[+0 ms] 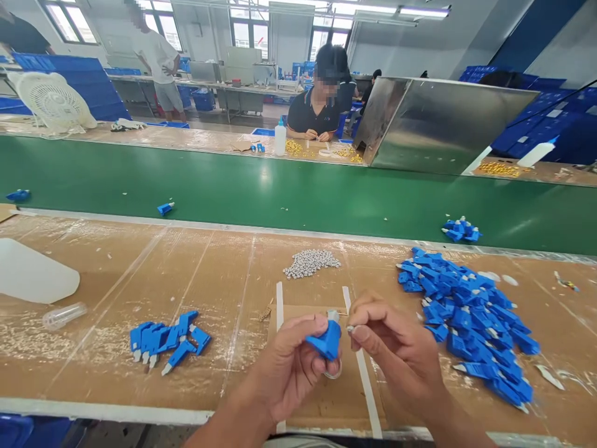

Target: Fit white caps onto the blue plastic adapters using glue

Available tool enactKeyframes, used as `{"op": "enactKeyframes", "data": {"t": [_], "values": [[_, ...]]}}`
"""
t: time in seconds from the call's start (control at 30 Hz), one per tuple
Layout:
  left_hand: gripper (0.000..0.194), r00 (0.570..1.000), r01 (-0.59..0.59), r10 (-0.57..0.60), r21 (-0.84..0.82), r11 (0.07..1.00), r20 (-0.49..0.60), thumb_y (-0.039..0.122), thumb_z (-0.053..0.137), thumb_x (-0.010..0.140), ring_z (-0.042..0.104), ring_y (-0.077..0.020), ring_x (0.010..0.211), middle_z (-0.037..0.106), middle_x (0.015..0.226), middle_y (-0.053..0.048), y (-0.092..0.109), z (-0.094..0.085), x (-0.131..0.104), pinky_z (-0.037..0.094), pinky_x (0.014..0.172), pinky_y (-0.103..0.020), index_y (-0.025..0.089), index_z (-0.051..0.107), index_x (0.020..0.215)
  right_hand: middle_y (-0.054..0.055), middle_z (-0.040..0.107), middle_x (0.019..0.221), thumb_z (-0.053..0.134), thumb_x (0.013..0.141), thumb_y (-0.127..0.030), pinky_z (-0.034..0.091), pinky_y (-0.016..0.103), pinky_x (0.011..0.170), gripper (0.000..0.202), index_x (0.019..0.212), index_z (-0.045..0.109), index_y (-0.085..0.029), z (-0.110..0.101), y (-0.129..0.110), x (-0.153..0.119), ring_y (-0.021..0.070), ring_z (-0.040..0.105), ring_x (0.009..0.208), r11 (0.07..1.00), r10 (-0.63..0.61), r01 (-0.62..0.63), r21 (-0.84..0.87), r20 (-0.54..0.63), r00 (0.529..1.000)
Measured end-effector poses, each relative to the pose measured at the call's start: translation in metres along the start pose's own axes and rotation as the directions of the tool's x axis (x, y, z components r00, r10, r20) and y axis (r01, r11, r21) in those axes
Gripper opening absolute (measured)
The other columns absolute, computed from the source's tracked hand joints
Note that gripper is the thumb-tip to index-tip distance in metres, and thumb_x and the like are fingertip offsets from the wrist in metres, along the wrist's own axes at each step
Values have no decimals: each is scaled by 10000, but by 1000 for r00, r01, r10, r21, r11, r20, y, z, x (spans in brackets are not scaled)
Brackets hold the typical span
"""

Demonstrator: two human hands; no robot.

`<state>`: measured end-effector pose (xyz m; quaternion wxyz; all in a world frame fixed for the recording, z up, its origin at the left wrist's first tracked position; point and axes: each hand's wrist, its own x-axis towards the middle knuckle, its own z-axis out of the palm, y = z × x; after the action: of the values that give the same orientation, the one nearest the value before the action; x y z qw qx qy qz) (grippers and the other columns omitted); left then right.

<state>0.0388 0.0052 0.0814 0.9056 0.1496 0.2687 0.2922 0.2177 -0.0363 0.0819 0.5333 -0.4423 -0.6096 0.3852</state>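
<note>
My left hand (pixel 296 364) is closed around a blue plastic part (pixel 326 341) with a whitish tip pointing up. Just right of it, my right hand (pixel 389 342) pinches a small grey piece (pixel 351 328) between thumb and forefinger, apart from the blue part. Beyond both hands lies a pile of small grey pieces (pixel 311 263). A large heap of blue parts (pixel 466 317) spreads to the right of my right hand, and a smaller group of blue parts (pixel 165 339) lies to the left of my left hand.
A green belt (pixel 261 186) crosses behind the brown table (pixel 209 267), carrying a few blue parts (pixel 461 229). A white container (pixel 35 272) and a clear tube (pixel 64 316) lie at the left. Across the belt sits a person (pixel 317 115) beside a white bottle (pixel 280 138).
</note>
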Motion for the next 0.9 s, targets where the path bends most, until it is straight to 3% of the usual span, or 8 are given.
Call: {"op": "enactKeyframes", "data": {"t": [0.1,0.2,0.43,0.63,0.77,0.83,0.9], "values": [[139,990,135,-139,-102,986,-34,201,731,792,662,-96,502,656,660,-47,2,-1,-1,459,401,-73,83,658,793,22,604,851,545,962,-97,436,310,738,158,1014,631,-219,-5,-1,0,175,567,813,936,-237,250,-250,81,968],[138,983,172,-177,-110,979,-45,194,726,794,670,-113,476,664,628,-54,2,-3,-1,472,388,-81,73,659,787,34,635,869,535,950,-63,450,321,723,198,1044,616,-218,-7,-1,1,189,592,805,873,-320,354,-336,152,935],[125,982,189,-190,-119,975,-3,174,701,813,673,-113,477,666,607,-63,-1,-8,1,476,392,-76,60,659,784,66,647,915,518,954,-71,498,344,685,305,1160,601,-281,-10,0,-2,219,608,801,815,-278,369,-447,256,926],[130,969,246,-247,-135,960,10,160,710,809,682,-117,494,669,624,-76,0,-12,3,478,405,-70,43,656,791,90,662,901,509,894,9,494,351,652,428,1232,591,-241,-16,-2,1,227,591,775,645,-371,542,-539,399,839],[105,980,197,-198,-67,978,-13,158,708,822,673,-108,491,673,646,-55,-2,-15,6,526,450,-104,71,662,784,91,659,872,484,873,40,515,358,661,471,1248,601,-220,-20,-3,3,224,583,760,541,-397,618,-570,475,785],[100,986,166,-167,-34,985,-14,161,710,824,660,-98,494,664,655,-43,-3,-16,7,557,493,-132,81,665,785,90,664,867,471,876,42,519,361,664,475,1243,617,-224,-21,-4,3,223,584,757,543,-374,616,-571,492,786],[103,987,161,-161,9,987,-3,166,710,824,644,-86,497,656,664,-41,-3,-15,7,561,516,-139,89,663,776,92,674,875,473,888,32,523,360,662,450,1219,638,-225,-23,-4,4,220,598,763,617,-333,575,-537,484,809]]}}
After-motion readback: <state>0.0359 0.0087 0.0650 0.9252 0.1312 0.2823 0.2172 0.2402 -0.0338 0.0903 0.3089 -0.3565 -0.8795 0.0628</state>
